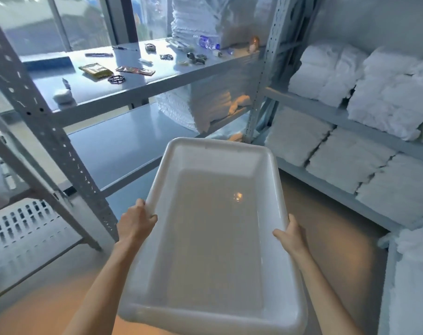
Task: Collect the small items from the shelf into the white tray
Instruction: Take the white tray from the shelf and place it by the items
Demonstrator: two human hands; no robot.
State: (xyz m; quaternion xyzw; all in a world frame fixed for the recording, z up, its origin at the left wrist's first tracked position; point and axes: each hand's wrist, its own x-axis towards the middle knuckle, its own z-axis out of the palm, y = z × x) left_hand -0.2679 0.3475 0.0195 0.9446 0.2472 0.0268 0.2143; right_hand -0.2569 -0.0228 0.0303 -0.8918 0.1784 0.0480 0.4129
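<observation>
Shelf [142,89]: packet [95,70] and bracelet [116,79] near front edge, more bits toward back right. Left hand [135,223] grips tray [213,238] left rim, right hand [291,235] grips right rim, tray held below shelf. Towels [387,97] right

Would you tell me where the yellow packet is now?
In the head view, the yellow packet lies on the upper shelf at left, beside the red packet and a dark bracelet.
</observation>
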